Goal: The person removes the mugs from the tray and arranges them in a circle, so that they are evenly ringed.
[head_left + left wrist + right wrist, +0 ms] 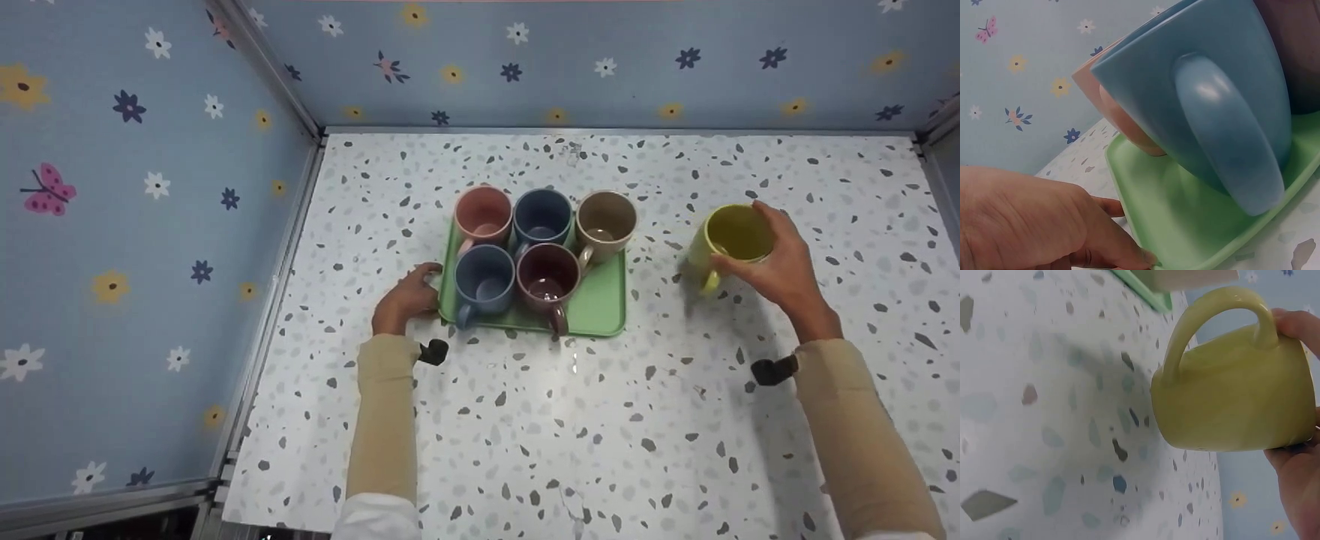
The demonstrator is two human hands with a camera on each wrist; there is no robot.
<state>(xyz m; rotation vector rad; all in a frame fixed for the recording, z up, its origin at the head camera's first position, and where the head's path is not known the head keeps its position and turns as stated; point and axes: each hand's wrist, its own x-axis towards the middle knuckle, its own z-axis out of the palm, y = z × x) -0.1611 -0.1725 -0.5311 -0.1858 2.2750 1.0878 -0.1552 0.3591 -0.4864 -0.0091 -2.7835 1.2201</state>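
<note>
My right hand point(784, 259) grips a yellow mug point(1235, 394) by its rim and side, thumb and fingers spread around it. The mug is over the table to the right of a green tray point(604, 300), its handle facing me. At the tray's left edge, my left hand point(411, 294) rests with thumb and fingertips against the rim. On the tray stand a pink mug point(480, 214), a dark blue mug point(541, 217), a beige mug point(606, 221), a lighter blue mug point(1213, 112) and a maroon mug point(547, 277).
A speckled white table point(525, 420) lies beneath everything. Blue floral panels point(555, 67) rise along its back and left sides. The tray's front right corner shows bare green surface beside the maroon mug.
</note>
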